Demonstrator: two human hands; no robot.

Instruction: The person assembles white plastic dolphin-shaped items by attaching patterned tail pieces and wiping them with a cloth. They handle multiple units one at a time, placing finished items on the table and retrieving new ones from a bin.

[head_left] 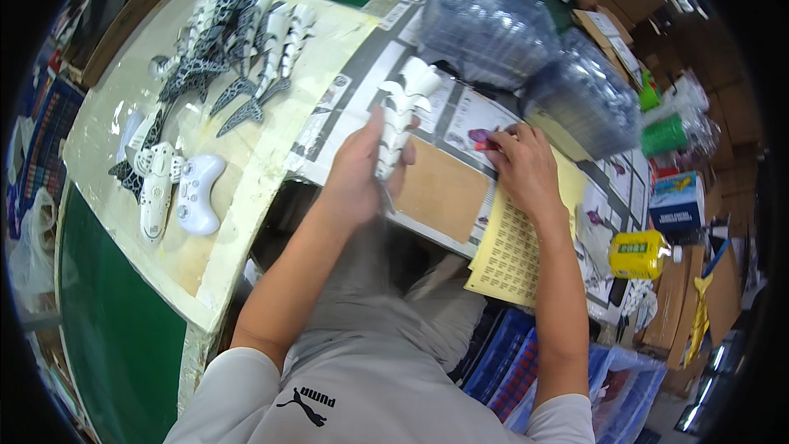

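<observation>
My left hand (362,160) is wrapped round a white toy fish body (400,111) made of jointed segments, held tilted with its wide end away from me. Part of that hand is smeared by motion. My right hand (526,163) is bent with its fingertips pressed together over the printed sheets. At those fingertips shows a small red-orange and purple patch (482,140); whether it is an object or printing I cannot make out. Under the right wrist lies a yellow sheet (514,251) of small dark printed labels. A brown board (444,189) lies between my hands.
Several patterned toy sharks (238,57) are heaped on the left table, with a white controller (200,195) and a white toy part (158,189) nearer me. Stacked clear plastic trays (489,29) stand at the back. A yellow bottle (639,255) lies at the right.
</observation>
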